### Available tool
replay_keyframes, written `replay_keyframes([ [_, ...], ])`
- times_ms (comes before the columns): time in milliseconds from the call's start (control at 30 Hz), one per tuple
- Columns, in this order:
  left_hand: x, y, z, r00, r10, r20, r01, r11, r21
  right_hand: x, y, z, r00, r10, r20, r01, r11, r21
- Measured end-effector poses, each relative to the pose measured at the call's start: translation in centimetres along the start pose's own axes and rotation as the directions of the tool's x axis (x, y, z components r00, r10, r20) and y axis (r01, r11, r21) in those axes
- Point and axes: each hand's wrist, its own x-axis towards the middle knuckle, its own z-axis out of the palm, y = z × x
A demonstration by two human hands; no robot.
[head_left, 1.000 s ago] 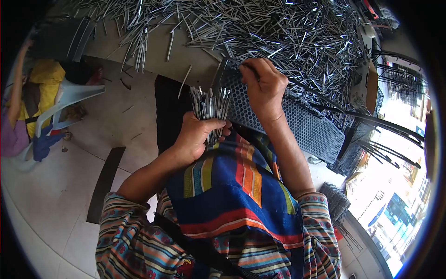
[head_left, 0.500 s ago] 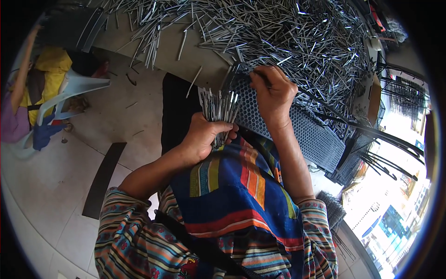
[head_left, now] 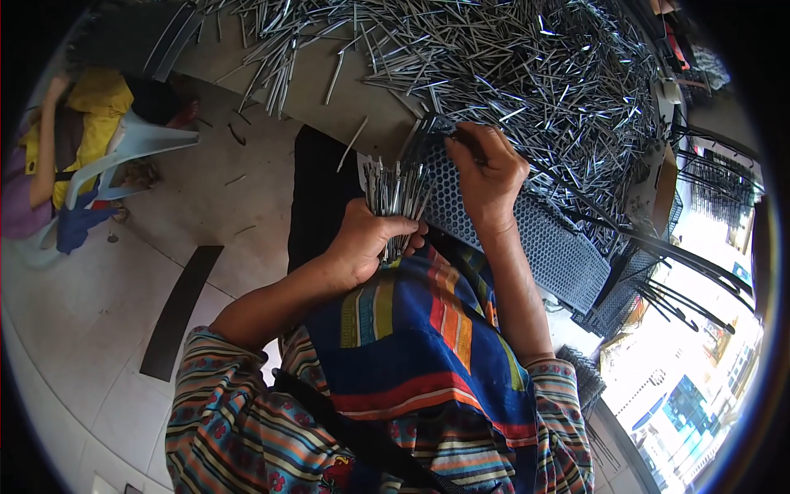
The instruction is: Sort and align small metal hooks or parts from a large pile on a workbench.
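My left fingers clasp a bundle of metal strips; right fingers curled beside a perforated panel, grip unclear. Loose strips heap the surface. Tiled floor left; person by pale chair.

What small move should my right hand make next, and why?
Perhaps ease your right hand slightly closer to the perforated panel: its fingers are curled over the panel's upper-left end, and your left hand grips the bundle of thin metal strips close by. I can't tell whether the right fingers hold a strip.
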Motion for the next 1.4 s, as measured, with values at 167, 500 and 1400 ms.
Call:
replay_keyframes([
  [167,0.0,0.1,-0.2,1.0,-0.003,0.017,0.004,1.0,-0.006,-0.2,0.6,0.2,1.0,-0.018,0.004,0.018,0.999,-0.035],
  [500,0.2,0.0,-0.5,0.999,-0.034,0.029,0.036,0.997,-0.071,-1.2,0.7,-0.1,0.998,0.016,-0.066,-0.018,0.999,-0.032],
  [1400,0.1,0.2,1.2,1.0,-0.019,-0.023,0.02,0.996,0.082,-2.7,2.0,-2.6,0.974,0.068,-0.217,-0.013,0.969,0.246],
])
